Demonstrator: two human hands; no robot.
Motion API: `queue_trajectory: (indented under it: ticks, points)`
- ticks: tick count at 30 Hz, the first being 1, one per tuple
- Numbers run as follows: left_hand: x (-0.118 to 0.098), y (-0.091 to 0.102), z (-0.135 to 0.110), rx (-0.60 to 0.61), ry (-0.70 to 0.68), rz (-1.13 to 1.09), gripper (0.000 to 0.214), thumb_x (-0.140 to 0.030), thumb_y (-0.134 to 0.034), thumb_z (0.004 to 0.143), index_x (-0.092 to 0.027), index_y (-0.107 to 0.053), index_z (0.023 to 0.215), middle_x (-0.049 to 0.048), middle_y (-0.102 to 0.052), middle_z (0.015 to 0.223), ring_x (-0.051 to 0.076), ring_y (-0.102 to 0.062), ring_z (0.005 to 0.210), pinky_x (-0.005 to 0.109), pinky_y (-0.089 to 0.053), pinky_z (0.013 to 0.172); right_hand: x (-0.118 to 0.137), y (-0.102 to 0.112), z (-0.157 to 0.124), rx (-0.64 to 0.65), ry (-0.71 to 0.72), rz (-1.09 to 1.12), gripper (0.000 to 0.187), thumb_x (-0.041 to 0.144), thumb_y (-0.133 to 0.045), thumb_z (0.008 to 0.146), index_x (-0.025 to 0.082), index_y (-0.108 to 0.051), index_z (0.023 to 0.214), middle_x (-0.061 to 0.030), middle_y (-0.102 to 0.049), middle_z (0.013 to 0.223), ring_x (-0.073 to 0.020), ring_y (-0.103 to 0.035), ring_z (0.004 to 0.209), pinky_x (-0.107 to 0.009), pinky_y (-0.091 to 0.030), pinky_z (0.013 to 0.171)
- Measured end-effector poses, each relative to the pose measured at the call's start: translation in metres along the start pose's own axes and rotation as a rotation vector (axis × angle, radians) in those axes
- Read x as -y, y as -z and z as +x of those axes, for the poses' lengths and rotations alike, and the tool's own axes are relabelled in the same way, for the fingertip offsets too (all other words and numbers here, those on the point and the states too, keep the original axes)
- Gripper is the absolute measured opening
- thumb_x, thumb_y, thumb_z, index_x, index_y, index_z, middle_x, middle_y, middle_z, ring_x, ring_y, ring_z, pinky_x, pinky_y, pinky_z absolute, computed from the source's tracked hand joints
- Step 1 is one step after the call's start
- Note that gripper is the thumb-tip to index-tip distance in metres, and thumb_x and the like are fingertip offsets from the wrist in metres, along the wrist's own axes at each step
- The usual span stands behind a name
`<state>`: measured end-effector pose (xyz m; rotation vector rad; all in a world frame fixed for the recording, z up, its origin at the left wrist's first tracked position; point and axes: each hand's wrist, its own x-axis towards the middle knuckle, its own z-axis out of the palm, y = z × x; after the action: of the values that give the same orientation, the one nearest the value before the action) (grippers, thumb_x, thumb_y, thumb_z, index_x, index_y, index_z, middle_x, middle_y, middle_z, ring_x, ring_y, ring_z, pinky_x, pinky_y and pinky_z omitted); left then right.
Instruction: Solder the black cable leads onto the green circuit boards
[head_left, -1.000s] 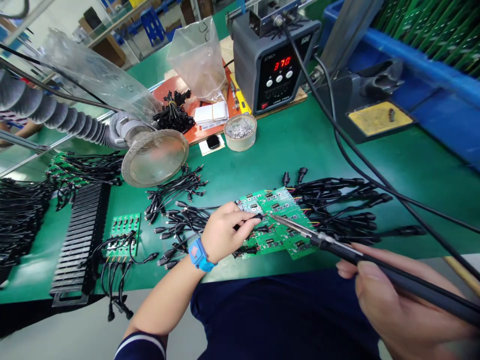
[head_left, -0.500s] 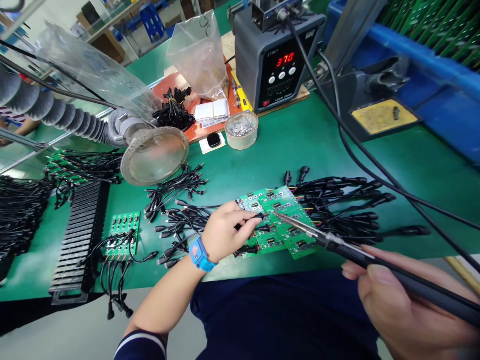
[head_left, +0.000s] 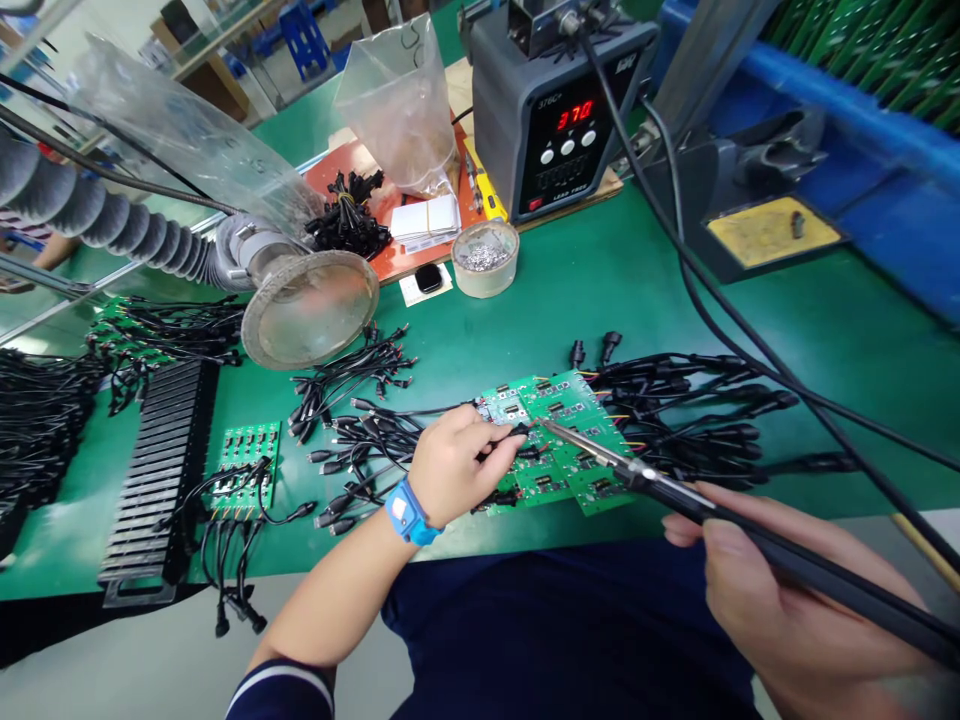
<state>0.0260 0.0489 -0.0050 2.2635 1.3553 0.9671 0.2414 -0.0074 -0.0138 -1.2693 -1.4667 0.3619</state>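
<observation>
The left fingertips pinch a black wire closed, holding its end down on a panel of green circuit boards. The right fingers curl around the black handle of a soldering iron, whose thin metal tip rests just beside the wire end, over the panel.

The left hand, with a blue wristband, sits at the panel's near left edge; the right hand is off to the near right. The panel lies flat on a green mat, its small dark components in rows and black leads fanning out right. Loose cables lie to the left, then a smaller wired board and a black comb rack.

Farther off stand a fume hood, a tin of solder bits, and a soldering station reading 370.
</observation>
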Motion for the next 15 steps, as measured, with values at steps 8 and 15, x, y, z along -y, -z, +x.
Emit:
queue_trajectory:
  ticks: [8,15]
  points:
    - [-0.0015,0.0004,0.0008,0.038,0.093,-0.016,0.02,-0.03,-0.057,0.082,-0.014,-0.066,0.074,0.0,-0.049,0.058,0.009,-0.047,0.053,0.02,-0.041,0.052,0.0058,0.0013,0.0038,-0.024,-0.043,-0.023,0.009,0.017,-0.057,0.074,0.02,-0.061,0.082,-0.0009,-0.063,0.065,-0.0123,-0.053,0.041,-0.023,-0.047,0.036]
    - [-0.0044,0.0038,0.0032,0.092,0.11,0.032,0.021,-0.031,-0.054,0.084,-0.015,-0.066,0.077,-0.0001,-0.046,0.06,0.01,-0.046,0.056,0.021,-0.039,0.054,0.0009,0.0001,0.0008,0.039,0.019,0.003,0.01,0.017,-0.057,0.074,0.02,-0.061,0.081,-0.0021,-0.065,0.07,-0.0147,-0.058,0.047,-0.024,-0.05,0.039]
